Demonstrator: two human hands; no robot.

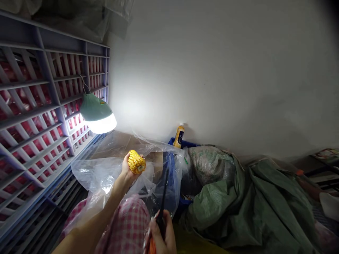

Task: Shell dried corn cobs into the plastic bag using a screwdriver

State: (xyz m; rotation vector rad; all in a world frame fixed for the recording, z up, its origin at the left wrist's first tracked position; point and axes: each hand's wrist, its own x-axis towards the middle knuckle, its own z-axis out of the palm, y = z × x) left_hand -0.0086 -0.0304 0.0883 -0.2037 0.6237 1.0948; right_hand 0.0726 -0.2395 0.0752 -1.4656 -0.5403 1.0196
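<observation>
An ear of yellow corn (pixel 137 162) with its husk off rests in my left hand (pixel 126 171), whose fingers are wrapped round its far side. Its cut pale end faces toward me and to the right. Lower down, my right hand (pixel 165 231) grips a long thin dark tool (pixel 164 192) by its handle. The handle looks black and orange, and the slim part points upward, apart from the corn. I cannot make out whether it is a blade or a rod. Beneath both hands spreads a clear plastic bag (pixel 106 176), partly over a cardboard box (pixel 156 164).
On the left, a lit green lamp (pixel 97 113) hangs from stacked purple crates (pixel 62 116) filled with something red. A bottle with yellow contents (pixel 179 135) stands by the wall, at a blue crate (pixel 172 162). Stuffed sacks (pixel 212 164) and green cloth (pixel 278 201) lie right.
</observation>
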